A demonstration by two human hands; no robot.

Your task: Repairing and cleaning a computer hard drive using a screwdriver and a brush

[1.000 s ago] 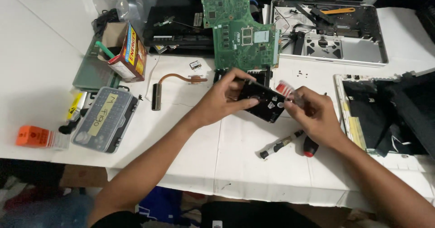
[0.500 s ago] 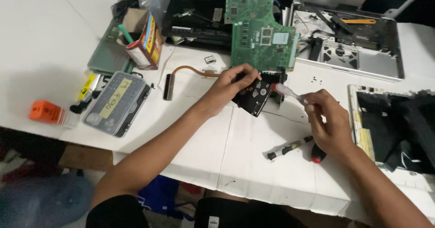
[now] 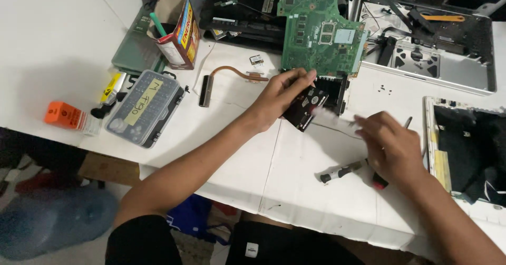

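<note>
On the white table, nearest the person, a small screwdriver with a black grip and grey tip lies flat, touching the underside of the right hand. That hand is curled, its fingertips pinching a pale, blurred strip; what the strip is cannot be told. The strip runs up to a black square laptop cooling fan, tilted on one edge and gripped between the thumb and fingers of the left hand, which is closed on its upper side. Just beyond the fan lies a green circuit board. Left of the fan rests a copper heat pipe, then a grey compartment case of bits and an orange packet. Far right sits an opened silver laptop shell.
</note>
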